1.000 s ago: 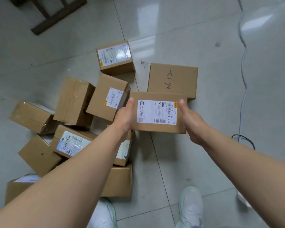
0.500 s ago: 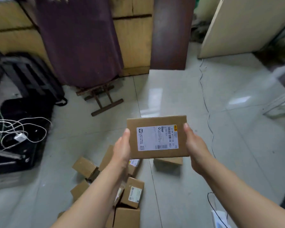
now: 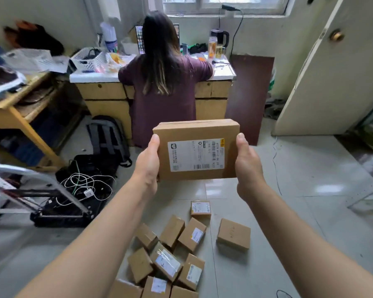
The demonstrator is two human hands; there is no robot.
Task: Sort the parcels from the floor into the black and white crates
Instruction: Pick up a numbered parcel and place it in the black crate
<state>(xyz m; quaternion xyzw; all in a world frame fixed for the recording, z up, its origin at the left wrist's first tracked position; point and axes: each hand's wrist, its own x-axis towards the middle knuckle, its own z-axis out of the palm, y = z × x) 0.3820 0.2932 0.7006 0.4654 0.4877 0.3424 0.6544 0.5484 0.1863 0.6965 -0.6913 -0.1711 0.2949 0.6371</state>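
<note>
We hold one parcel [image 3: 196, 150] in mid-air at centre view, well above the floor [image 3: 310, 190]. The left hand [image 3: 148, 166] clamps its left short end and the right hand [image 3: 247, 166] its right short end. Both thumbs lie flat up the label face at the edges. The other fingers are behind the box, so we can't tell their spread.

Long axis runs left-right, roughly level. The label face points back at us, tilted slightly up, with its print turned sideways and the barcode at the right end. The taped side faces up and away.

Near us on the floor is a pile of parcels [image 3: 170, 254], jumbled and touching. A plain box [image 3: 234, 234] sits apart on the right, and a labelled box [image 3: 200, 208] lies at the far end.

Far side: a person [image 3: 163, 82] at a desk [image 3: 213, 91], back to us, with a backpack [image 3: 108, 138] to the left.
</note>
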